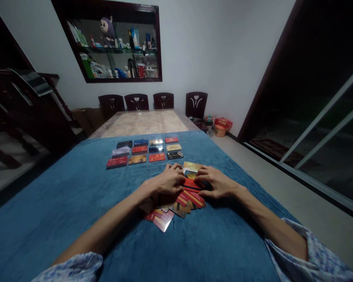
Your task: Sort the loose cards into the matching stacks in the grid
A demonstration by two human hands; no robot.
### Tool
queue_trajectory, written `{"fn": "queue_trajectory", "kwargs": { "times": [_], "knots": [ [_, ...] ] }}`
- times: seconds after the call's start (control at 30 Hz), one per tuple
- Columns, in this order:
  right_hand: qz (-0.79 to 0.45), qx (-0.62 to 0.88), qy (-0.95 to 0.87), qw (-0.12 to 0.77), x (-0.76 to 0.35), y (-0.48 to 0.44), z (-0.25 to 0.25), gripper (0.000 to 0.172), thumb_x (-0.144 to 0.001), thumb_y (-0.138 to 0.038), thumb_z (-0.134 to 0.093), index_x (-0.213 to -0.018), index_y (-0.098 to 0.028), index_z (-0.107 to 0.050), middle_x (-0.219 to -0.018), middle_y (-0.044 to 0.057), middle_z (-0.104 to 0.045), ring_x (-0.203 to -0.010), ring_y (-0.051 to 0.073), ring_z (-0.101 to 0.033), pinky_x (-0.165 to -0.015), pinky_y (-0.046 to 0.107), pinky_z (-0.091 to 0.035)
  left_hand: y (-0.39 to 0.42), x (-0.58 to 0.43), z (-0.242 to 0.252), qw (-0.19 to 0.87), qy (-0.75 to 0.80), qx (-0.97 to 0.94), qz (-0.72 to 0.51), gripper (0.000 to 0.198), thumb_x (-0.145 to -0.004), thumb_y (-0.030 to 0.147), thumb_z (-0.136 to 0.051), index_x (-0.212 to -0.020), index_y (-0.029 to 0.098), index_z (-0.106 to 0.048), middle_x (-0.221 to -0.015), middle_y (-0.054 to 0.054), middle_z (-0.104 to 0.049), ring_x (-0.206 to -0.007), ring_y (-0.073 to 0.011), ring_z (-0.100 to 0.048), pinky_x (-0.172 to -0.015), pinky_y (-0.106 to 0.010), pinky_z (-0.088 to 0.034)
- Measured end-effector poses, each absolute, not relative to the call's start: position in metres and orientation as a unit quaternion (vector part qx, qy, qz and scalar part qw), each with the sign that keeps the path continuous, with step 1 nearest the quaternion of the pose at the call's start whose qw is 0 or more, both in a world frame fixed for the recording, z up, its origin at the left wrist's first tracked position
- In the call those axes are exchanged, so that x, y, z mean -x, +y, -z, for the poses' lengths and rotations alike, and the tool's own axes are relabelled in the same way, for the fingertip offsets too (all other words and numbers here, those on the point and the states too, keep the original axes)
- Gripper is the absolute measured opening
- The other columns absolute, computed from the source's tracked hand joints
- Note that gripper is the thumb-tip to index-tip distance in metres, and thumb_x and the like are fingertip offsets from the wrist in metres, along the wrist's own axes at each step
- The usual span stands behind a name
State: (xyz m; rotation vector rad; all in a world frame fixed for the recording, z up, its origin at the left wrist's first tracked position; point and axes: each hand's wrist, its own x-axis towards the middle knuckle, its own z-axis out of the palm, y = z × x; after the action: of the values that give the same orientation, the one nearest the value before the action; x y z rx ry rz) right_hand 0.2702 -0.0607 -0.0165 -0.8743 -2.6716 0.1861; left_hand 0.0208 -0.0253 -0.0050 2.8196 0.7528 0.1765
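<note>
A loose heap of plastic cards, red, gold and white, lies on the blue cloth in front of me. My left hand (171, 179) is curled over the heap's left side, its fingertips at the left end of a red card (191, 185) with a black stripe. At that card's right end, my right hand (216, 182) is bent with fingers and thumb closed about the edge of the cards. A gold card (192, 166) sticks out beyond the fingers. Closer to me, a pink-and-white card (164, 220) lies at the heap's edge. My palms hide part of the heap.
Several neat card stacks stand in rows past my left hand, among them a red stack (117, 162) and a black stack (175, 155). The blue cloth (76, 196) covers the near table; bare marbled tabletop (147, 119) shows beyond. Dark chairs (137, 102) stand at the far end.
</note>
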Motion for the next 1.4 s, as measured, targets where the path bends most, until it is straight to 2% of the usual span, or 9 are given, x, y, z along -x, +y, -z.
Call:
{"fn": "queue_trajectory", "kwargs": {
  "times": [0.13,0.33,0.57,0.7,0.87,1.0,1.17,1.3,1.4],
  "knots": [
    [-0.059,0.309,-0.934,0.168,-0.269,-0.061,0.016,0.012,-0.082,-0.031,-0.065,-0.083,-0.020,-0.068,-0.087,0.007,-0.066,-0.089,0.022,-0.057,-0.085,0.038,-0.045,-0.026,-0.020,0.003,0.083,0.232,-0.967,-0.058,0.011,-0.084,0.026,-0.065,-0.091,0.024,-0.073,-0.110,-0.007,-0.070,-0.128,-0.0307,-0.042,-0.102,-0.045,-0.030],
    [-0.062,0.311,-0.932,0.174,-0.270,-0.062,0.014,0.016,-0.087,-0.029,-0.059,-0.083,-0.020,-0.071,-0.084,0.007,-0.069,-0.087,0.021,-0.061,-0.088,0.039,-0.047,-0.025,-0.017,-0.002,0.083,0.216,-0.971,-0.062,0.016,-0.090,0.025,-0.057,-0.091,0.024,-0.073,-0.107,-0.006,-0.073,-0.127,-0.0283,-0.043,-0.104,-0.046,-0.027],
    [-0.079,0.326,-0.917,0.215,-0.272,-0.063,0.012,0.029,-0.096,-0.025,-0.046,-0.105,-0.023,-0.073,-0.111,0.009,-0.072,-0.106,0.021,-0.062,-0.093,0.035,-0.048,-0.017,-0.015,0.001,0.113,0.240,-0.958,-0.107,0.025,-0.096,0.023,-0.049,-0.101,0.023,-0.074,-0.106,-0.007,-0.072,-0.119,-0.0234,-0.052,-0.103,-0.040,-0.034],
    [-0.039,0.351,-0.907,0.229,-0.275,-0.058,0.021,0.034,-0.100,-0.026,-0.039,-0.102,-0.020,-0.073,-0.097,0.010,-0.073,-0.091,0.019,-0.063,-0.082,0.031,-0.049,-0.010,-0.015,0.010,0.103,0.247,-0.951,-0.151,0.028,-0.093,0.013,-0.049,-0.104,0.020,-0.073,-0.112,-0.010,-0.068,-0.109,-0.0204,-0.058,-0.096,-0.034,-0.041],
    [0.033,0.341,-0.898,0.277,-0.279,-0.047,0.037,0.031,-0.100,-0.023,-0.042,-0.096,-0.016,-0.072,-0.079,0.010,-0.070,-0.078,0.018,-0.061,-0.069,0.028,-0.047,-0.005,-0.018,0.022,0.084,0.236,-0.946,-0.206,0.037,-0.082,0.002,-0.051,-0.109,0.018,-0.071,-0.098,-0.007,-0.070,-0.101,-0.0209,-0.059,-0.089,-0.033,-0.043],
    [0.058,0.348,-0.888,0.295,-0.279,-0.044,0.042,0.029,-0.099,-0.019,-0.044,-0.101,-0.019,-0.072,-0.080,0.007,-0.069,-0.075,0.017,-0.061,-0.065,0.026,-0.047,-0.004,-0.018,0.027,0.066,0.241,-0.942,-0.225,0.038,-0.082,0.002,-0.053,-0.113,0.017,-0.070,-0.093,-0.007,-0.069,-0.098,-0.0216,-0.060,-0.085,-0.034,-0.045],
    [0.058,0.366,-0.878,0.305,-0.275,-0.045,0.043,0.027,-0.099,-0.021,-0.046,-0.110,-0.022,-0.070,-0.084,0.006,-0.069,-0.075,0.016,-0.061,-0.067,0.026,-0.049,-0.005,-0.019,0.031,0.055,0.257,-0.937,-0.231,0.045,-0.081,0.000,-0.053,-0.121,0.017,-0.065,-0.102,-0.009,-0.069,-0.101,-0.0220,-0.059,-0.090,-0.037,-0.046],
    [0.057,0.390,-0.867,0.306,-0.274,-0.045,0.046,0.027,-0.098,-0.022,-0.048,-0.116,-0.021,-0.068,-0.088,0.007,-0.068,-0.075,0.017,-0.062,-0.070,0.028,-0.050,-0.007,-0.020,0.034,0.045,0.277,-0.929,-0.240,0.044,-0.087,0.004,-0.051,-0.127,0.018,-0.062,-0.109,-0.011,-0.068,-0.102,-0.0215,-0.058,-0.091,-0.037,-0.046],
    [0.056,0.406,-0.860,0.306,-0.273,-0.044,0.049,0.027,-0.098,-0.025,-0.048,-0.118,-0.021,-0.066,-0.089,0.007,-0.068,-0.076,0.018,-0.063,-0.071,0.030,-0.052,-0.009,-0.022,0.035,0.028,0.286,-0.929,-0.233,0.042,-0.090,0.007,-0.050,-0.129,0.019,-0.061,-0.104,-0.010,-0.068,-0.099,-0.0215,-0.057,-0.090,-0.038,-0.045]
  ]
}}
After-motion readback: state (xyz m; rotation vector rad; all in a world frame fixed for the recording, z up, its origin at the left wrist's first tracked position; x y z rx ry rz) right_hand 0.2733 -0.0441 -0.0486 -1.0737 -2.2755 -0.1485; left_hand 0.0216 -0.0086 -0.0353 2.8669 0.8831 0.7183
